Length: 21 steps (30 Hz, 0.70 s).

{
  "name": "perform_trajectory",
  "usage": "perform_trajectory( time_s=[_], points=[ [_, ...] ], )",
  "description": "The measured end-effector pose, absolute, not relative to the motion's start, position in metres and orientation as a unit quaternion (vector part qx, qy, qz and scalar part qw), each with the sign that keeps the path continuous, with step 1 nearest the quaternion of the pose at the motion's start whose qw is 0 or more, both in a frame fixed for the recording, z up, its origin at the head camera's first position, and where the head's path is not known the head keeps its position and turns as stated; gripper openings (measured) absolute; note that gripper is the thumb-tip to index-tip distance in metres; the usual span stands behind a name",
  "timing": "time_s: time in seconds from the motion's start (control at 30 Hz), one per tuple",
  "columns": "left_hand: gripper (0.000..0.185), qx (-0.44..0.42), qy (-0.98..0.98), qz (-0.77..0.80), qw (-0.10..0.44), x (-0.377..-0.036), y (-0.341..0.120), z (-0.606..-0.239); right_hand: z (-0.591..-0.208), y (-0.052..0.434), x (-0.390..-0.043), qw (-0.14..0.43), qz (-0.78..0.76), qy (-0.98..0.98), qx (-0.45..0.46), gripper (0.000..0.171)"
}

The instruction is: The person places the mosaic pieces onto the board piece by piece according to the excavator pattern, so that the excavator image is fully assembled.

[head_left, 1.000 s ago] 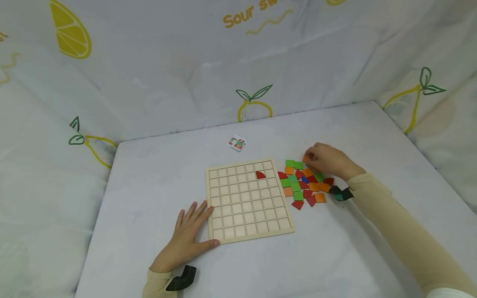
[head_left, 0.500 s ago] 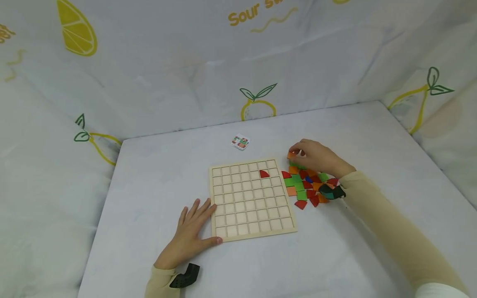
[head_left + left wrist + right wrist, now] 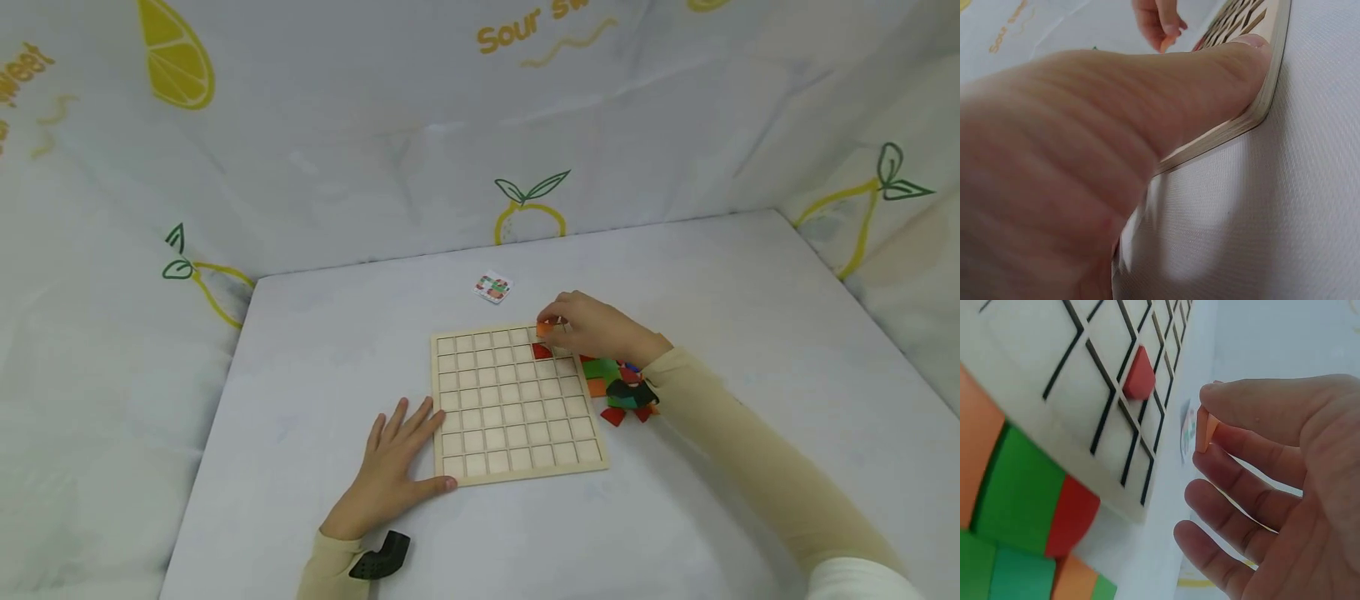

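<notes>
board (image 3: 517, 406): one red piece (image 3: 542, 352) seated near its far right corner, other cells bare
right hand (image 3: 596, 330): pinches orange tile (image 3: 544, 330) above far row
left hand (image 3: 393, 468): flat, steadying near left corner
pile (image 3: 609, 379): waits off board's right edge

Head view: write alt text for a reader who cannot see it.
A right hand pinches an orange tile over the far right corner of a wooden grid board, near a red piece. The left hand rests flat at the board's near left corner.
</notes>
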<state>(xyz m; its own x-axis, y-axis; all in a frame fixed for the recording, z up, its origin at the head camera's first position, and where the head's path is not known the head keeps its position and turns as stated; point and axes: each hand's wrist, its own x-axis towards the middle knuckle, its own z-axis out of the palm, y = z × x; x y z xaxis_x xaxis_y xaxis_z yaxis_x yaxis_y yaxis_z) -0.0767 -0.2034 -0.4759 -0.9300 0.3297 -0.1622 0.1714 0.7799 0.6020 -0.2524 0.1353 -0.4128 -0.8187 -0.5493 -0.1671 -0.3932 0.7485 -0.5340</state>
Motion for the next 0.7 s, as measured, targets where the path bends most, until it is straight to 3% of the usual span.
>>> perform_trajectory(
  time_s=[0.43, 0.7],
  points=[
    [0.095, 0.132, 0.934, 0.302, 0.14, -0.078, -0.203, -0.474, -0.428, 0.106, -0.245, 0.107, -0.197, 0.912, -0.344, 0.027],
    [0.095, 0.125, 0.935, 0.295, 0.149, -0.077, -0.203, -0.472, -0.428, 0.101, -0.243, 0.104, -0.184, 0.91, -0.357, 0.023]
  ],
)
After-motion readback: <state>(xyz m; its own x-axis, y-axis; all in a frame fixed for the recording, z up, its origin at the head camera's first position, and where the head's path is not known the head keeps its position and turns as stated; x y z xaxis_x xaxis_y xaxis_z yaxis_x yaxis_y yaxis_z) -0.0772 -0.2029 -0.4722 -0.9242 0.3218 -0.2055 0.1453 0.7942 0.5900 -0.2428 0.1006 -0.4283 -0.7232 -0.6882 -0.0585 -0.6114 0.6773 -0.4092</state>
